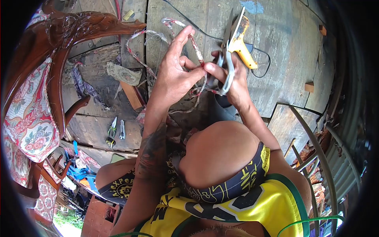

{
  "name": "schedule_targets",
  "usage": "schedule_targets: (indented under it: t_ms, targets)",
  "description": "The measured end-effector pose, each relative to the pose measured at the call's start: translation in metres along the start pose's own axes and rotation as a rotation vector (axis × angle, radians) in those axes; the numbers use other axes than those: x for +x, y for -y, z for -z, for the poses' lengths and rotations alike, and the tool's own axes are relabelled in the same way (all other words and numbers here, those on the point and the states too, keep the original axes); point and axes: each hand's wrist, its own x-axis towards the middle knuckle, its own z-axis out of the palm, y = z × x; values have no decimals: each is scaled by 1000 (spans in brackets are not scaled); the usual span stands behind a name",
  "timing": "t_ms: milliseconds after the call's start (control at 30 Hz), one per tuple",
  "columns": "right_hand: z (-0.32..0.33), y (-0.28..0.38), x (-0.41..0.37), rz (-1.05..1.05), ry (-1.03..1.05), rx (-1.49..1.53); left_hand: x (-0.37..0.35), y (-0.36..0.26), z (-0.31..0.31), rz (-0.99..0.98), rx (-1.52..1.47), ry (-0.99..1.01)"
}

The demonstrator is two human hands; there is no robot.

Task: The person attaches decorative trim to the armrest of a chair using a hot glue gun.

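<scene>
Ok — L hand [173, 77] pinches fabric-wrapped cord [196, 48] tight, held above the plank floor [288, 59]; R hand [235, 85] clamped on scissors [227, 73] plus the same cord. Best keep tension even btwn pinches — blades pointed away.

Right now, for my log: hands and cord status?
Left hand pinching red-white twisted fabric cord. Right hand holding grey-handled scissors, also pinching cord. Yellow glue gun beyond.
</scene>
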Motion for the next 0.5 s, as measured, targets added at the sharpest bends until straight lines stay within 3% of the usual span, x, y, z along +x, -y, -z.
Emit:
schedule_targets:
  t_ms: [233,500]
  targets:
    - [-2,-4,16,13,87,183,-3,-10,0,36,45,27]
    - [3,5,-1,-173,208,330,3,6,2,158,-247,-230]
